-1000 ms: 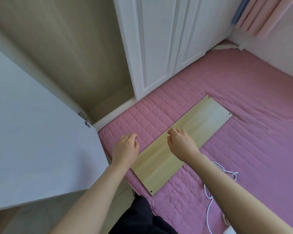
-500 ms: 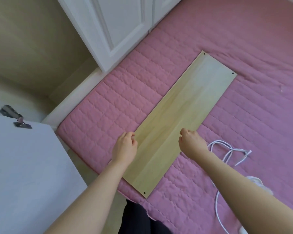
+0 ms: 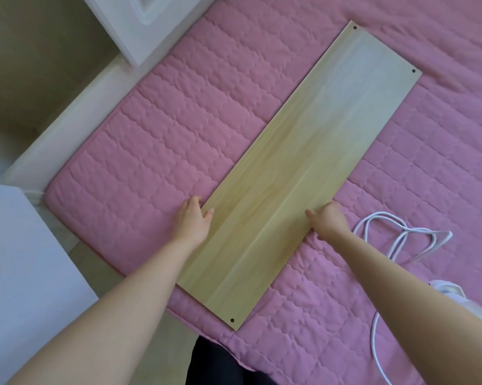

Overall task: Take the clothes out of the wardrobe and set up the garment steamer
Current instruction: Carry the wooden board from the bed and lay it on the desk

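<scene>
A long pale wooden board (image 3: 303,162) with small dark holes at its corners lies flat on the pink quilted mattress (image 3: 165,134). My left hand (image 3: 192,219) grips the board's left long edge, thumb on top and fingers curled down beside it. At the opposite long edge, my right hand (image 3: 328,220) holds the board the same way, thumb stretched over the wood. A white power cord (image 3: 384,232) loops on the mattress just right of my right hand and leads to a white object (image 3: 453,298) at the right border, mostly hidden by my forearm.
The open white wardrobe door (image 3: 26,273) stands close on the left. A closed white wardrobe door (image 3: 140,20) is at the top, with the beige wardrobe interior (image 3: 34,51) left of it. A white base rail (image 3: 76,115) borders the mattress.
The view has tilted down and closer to the board. My right hand slid from the middle of the board to its right long edge. The left hand stays at the left edge.
</scene>
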